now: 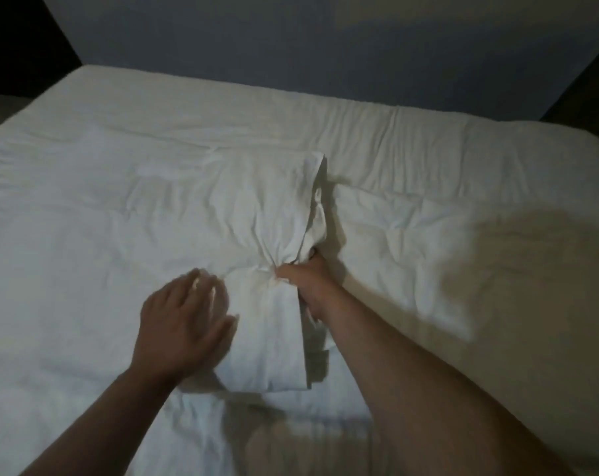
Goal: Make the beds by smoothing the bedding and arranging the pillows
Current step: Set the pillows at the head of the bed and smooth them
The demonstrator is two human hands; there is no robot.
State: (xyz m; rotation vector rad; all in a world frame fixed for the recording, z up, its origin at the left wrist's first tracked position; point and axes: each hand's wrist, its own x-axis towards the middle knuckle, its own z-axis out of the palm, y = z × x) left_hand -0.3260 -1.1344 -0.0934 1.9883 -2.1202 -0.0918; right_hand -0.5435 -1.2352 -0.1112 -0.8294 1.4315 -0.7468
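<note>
Head view: right hand [308, 280] grips pillow [257, 214]; left hand [184, 317] fingers spread.

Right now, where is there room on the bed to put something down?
The widest bare patch is the bedding right of the pillow, out to its right edge. Another bare strip runs between the pillow and the wall. The middle is crowded: the right hand grips the pillow's end, the left hand is over it.

wall [222, 36]: plain grey-blue | light: dim, warm patch [445, 15] on wall upper right | side edges: dark
</note>
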